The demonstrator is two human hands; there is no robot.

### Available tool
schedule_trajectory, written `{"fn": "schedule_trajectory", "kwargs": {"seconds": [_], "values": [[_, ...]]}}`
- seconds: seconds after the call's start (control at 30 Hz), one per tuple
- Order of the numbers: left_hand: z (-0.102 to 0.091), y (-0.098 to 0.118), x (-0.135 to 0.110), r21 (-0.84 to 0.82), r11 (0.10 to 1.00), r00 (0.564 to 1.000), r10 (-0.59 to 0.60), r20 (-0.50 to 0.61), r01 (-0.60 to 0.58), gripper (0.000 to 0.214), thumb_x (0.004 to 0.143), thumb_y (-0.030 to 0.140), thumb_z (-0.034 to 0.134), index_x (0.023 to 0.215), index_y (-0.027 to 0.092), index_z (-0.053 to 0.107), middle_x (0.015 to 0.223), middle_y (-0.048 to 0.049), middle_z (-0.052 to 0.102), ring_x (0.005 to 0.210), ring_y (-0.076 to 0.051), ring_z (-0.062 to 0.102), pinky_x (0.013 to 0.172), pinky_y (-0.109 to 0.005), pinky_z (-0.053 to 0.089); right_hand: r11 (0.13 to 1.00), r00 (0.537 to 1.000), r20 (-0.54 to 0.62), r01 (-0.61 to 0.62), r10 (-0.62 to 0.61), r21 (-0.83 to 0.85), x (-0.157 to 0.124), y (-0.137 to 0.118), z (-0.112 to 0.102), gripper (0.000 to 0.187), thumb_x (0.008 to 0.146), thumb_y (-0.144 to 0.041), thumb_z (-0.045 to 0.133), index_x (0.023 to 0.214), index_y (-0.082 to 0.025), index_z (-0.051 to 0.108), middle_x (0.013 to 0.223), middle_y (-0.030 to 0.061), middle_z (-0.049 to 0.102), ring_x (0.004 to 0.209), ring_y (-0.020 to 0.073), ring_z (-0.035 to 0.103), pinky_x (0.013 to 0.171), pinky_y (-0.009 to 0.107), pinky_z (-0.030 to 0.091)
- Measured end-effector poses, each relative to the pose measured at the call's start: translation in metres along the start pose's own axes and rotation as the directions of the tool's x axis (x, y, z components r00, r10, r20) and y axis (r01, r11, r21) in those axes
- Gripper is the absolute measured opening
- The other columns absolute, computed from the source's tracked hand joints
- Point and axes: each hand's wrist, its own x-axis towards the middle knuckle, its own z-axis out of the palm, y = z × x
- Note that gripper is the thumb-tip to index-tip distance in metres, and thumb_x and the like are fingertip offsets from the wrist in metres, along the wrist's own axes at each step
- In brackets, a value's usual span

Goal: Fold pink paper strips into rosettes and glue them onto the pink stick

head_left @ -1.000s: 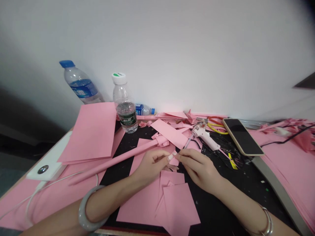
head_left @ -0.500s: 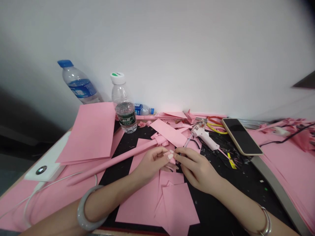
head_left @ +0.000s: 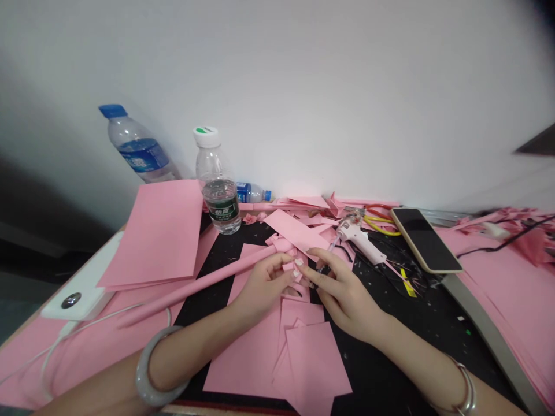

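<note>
So both hands are close together over the middle of the table (head_left: pixel 377 375), fiddling with a tiny paper bit (head_left: pixel 288 267). The left hand (head_left: pixel 262 292) has it pinched between thumb and curled fingers. The right hand (head_left: pixel 353 297) is half curled, index sticking out a little, other fingertips right up against the left thumb and the bit. Can't tell if it's actually gripping, and there's something dark by its fingers I can't make out.

Under the hands there's a big pink sheet (head_left: pixel 240 364) with some squares (head_left: pixel 318 355) piled on it, nearer the person. A pink roll (head_left: pixel 217 278) slants in from the left, its far end just past the left hand. A pink strip (head_left: pixel 290 228) lies just beyond the fingers.

Over to the right of that: glue gun (head_left: pixel 366 245), then a phone (head_left: pixel 427 240), screen up and dark. On the left, a white-capped bottle (head_left: pixel 221 199) stands beside a pink folder (head_left: pixel 156 231), which partly covers a white box (head_left: pixel 91 303).
</note>
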Motion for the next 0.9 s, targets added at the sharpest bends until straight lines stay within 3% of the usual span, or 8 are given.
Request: {"fn": "schedule_trajectory", "kwargs": {"seconds": [0.1,0.23,0.4,0.6,0.67,0.73,0.8,0.9], "values": [[0.0,0.001,0.001,0.017,1.0,1.0,-0.002,-0.017,0.002,0.023,0.075,0.021,0.064,0.096,0.014,0.064,0.081,-0.0025,0.066,0.07,-0.014,0.065,0.057,-0.023,0.055,1.0,1.0,0.006,0.001,-0.001,-0.007,0.0,0.001,0.0,0.053,0.083,-0.001,0.04,0.13,-0.022,0.051,0.136,0.0131,0.038,0.115,0.0234,0.047,0.088,0.039,0.05],[0.0,0.003,0.0,0.015,1.0,1.0,0.01,0.0,-0.01,0.035,0.076,0.023,0.064,0.11,0.017,0.063,0.103,-0.0068,0.067,0.073,-0.014,0.065,0.058,-0.023,0.055,0.995,0.999,0.029,0.026,-0.023,-0.094,0.0,0.002,-0.003,0.052,0.082,-0.002,0.042,0.13,-0.02,0.051,0.137,0.0148,0.039,0.117,0.0265,0.045,0.09,0.042,0.049],[0.001,0.004,-0.001,0.034,0.999,1.0,-0.004,0.015,0.004,0.038,0.077,0.024,0.063,0.114,0.014,0.061,0.094,-0.0076,0.068,0.066,-0.013,0.062,0.058,-0.024,0.053,0.985,0.998,0.045,0.044,-0.037,-0.168,0.002,0.001,-0.006,0.048,0.082,-0.002,0.043,0.126,-0.017,0.055,0.136,0.0174,0.039,0.115,0.0284,0.046,0.086,0.042,0.05],[0.0,-0.001,0.001,0.053,0.998,0.999,0.04,0.018,-0.04,0.034,0.077,0.018,0.062,0.111,0.016,0.058,0.104,-0.0066,0.063,0.062,-0.008,0.057,0.053,-0.02,0.047,0.999,0.999,0.033,0.002,-0.001,-0.053,0.002,0.002,-0.002,0.05,0.083,-0.001,0.04,0.127,-0.021,0.052,0.138,0.0138,0.038,0.121,0.0258,0.044,0.094,0.04,0.046],[-0.001,-0.004,0.001,0.084,0.994,0.998,0.064,0.018,-0.065,0.028,0.078,0.016,0.06,0.106,0.017,0.056,0.094,-0.0032,0.062,0.057,-0.007,0.053,0.05,-0.019,0.044,0.999,0.999,-0.006,-0.044,0.044,0.026,0.002,0.002,-0.001,0.047,0.086,-0.004,0.04,0.129,-0.021,0.049,0.133,0.0131,0.044,0.113,0.0227,0.05,0.091,0.037,0.047],[-0.002,-0.007,0.0,0.125,0.988,0.996,0.085,0.03,-0.089,0.023,0.079,0.015,0.057,0.102,0.018,0.054,0.083,0.0,0.059,0.057,-0.007,0.051,0.05,-0.019,0.041,0.988,0.992,-0.033,-0.119,0.122,0.099,0.0,0.0,0.0,0.043,0.088,-0.009,0.042,0.129,-0.02,0.044,0.117,0.0117,0.054,0.092,0.0183,0.057,0.08,0.032,0.05],[-0.001,-0.007,-0.003,0.16,0.982,0.993,0.094,0.072,-0.104,0.024,0.079,0.012,0.055,0.102,0.021,0.051,0.081,0.0011,0.058,0.061,-0.009,0.053,0.052,-0.019,0.041,0.97,0.978,-0.011,-0.203,0.206,0.135,0.0,-0.002,-0.001,0.038,0.087,-0.012,0.046,0.124,-0.019,0.042,0.093,0.0056,0.058,0.067,0.0138,0.054,0.063,0.026,0.048],[0.001,-0.005,-0.008,0.244,0.961,0.981,0.087,0.173,-0.129,0.032,0.077,0.007,0.054,0.105,0.022,0.048,0.077,0.0027,0.056,0.062,-0.01,0.052,0.054,-0.02,0.038,0.958,0.963,0.092,-0.262,0.252,0.119,0.0,-0.005,-0.003,0.015,0.088,-0.019,0.05,0.102,-0.02,0.047,0.069,-0.003,0.05,0.053,0.0117,0.045,0.051,0.023,0.037]]}}
